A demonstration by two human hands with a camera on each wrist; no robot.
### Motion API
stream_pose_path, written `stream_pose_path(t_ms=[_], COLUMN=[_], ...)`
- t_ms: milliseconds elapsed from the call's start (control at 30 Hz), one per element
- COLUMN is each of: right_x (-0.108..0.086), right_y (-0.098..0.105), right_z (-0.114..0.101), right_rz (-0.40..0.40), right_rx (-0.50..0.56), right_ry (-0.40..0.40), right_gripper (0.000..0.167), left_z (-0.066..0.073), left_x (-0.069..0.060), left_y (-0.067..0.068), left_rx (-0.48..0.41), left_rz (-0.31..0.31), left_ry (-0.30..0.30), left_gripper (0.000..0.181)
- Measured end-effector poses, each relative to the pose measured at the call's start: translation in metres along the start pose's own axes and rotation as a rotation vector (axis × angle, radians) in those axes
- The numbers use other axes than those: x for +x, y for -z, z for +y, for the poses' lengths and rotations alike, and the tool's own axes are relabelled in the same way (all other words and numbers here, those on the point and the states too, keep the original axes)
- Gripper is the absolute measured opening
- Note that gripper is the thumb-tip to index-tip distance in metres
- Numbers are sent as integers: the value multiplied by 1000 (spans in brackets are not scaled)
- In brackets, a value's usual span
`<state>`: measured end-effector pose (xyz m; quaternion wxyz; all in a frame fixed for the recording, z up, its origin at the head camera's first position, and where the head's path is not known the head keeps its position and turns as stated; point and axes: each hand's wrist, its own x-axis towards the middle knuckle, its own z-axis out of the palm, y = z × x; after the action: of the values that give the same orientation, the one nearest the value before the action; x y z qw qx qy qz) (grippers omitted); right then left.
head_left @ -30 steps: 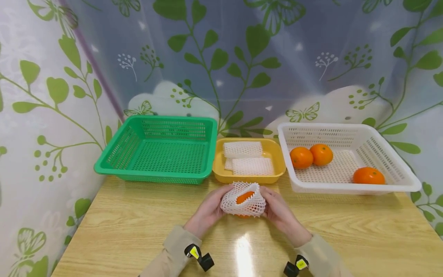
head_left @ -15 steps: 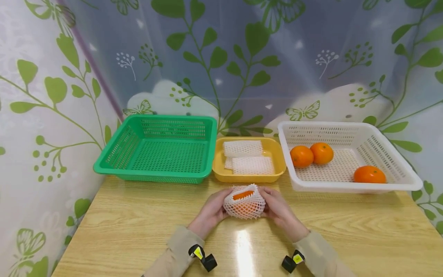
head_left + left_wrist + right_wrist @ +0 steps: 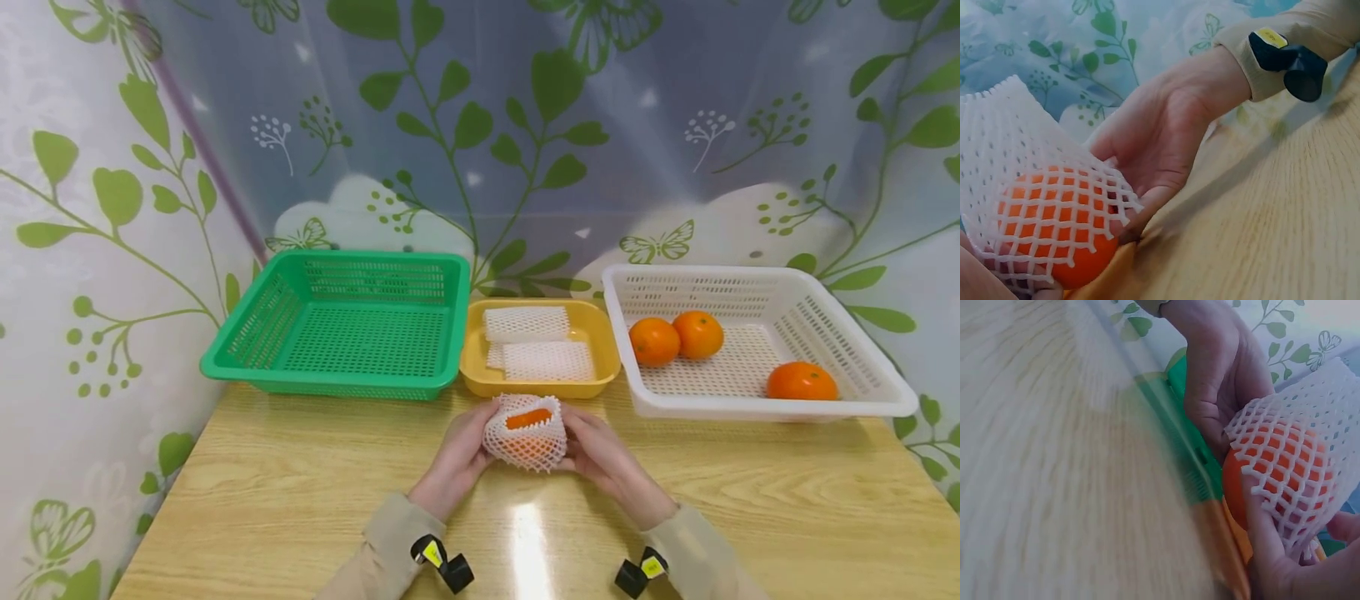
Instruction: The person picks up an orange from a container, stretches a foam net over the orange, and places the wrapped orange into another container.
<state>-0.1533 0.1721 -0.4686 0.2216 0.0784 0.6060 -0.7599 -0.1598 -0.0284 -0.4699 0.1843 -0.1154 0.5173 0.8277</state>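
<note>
Orange (image 3: 1233, 487) could slip out low end of net (image 3: 517, 457)

The orange sat inside the net, underside bare past the lower rim, over the mid worktop (image 3: 300, 492), just in front of the near edge of the tray (image 3: 536, 389) & well apart from the worktop's L & R edges. Couldn't tell if it touched the worktop.

Grip: narrow. L hand (image 3: 457, 456) curled round one side, R hand (image 3: 603, 458) round the other, net + orange held btw them.

Biggest worry, IMO: that bare underside. Squeezing too high, or tugging only the net, could've popped the orange out below, to hit the worktop & roll, poss. toward its near edge, which was out of view.

2nd: the net's upper end stood loose w/ a gap showing orange peel. Uneven pull could've skewed it, & a fingertip caught in a cell could've torn a strand, b/c such foam is prob. weak.

3rd: both hands were near the tray's near edge; a careless fwd push might've nudged it & shifted the spare nets (image 3: 549, 361) inside
</note>
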Motion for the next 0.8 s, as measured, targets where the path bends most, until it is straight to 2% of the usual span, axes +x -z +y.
stream_pose_path(t_ms=[133,267,400,567,667,800], right_x=[-2,-6,-10,-13,-15,-20], right_y=[-2,-3,-4,-5,-6,-6], right_z=[-7,-13,-15,-17,-17,-17], right_rz=[-58,-159,-195,-222,-256,-295], right_rx=[22,21,-15,-27,-29,-37], right_ry=[-10,2,20,48,68,72], right_gripper=[67,68,68,68,62,56], left_z=[4,8,10,11,12,11], left_x=[-1,-1,-3,-4,-4,-5], left_y=[-5,-11,-16,-19,-21,-22], left_rx=[30,71,81,73,60,58], left_rz=[1,21,43,51,31,-10], left_ry=[-57,-111,-149,-168,-166,-159], left_gripper=[48,44,42,33,25,23])
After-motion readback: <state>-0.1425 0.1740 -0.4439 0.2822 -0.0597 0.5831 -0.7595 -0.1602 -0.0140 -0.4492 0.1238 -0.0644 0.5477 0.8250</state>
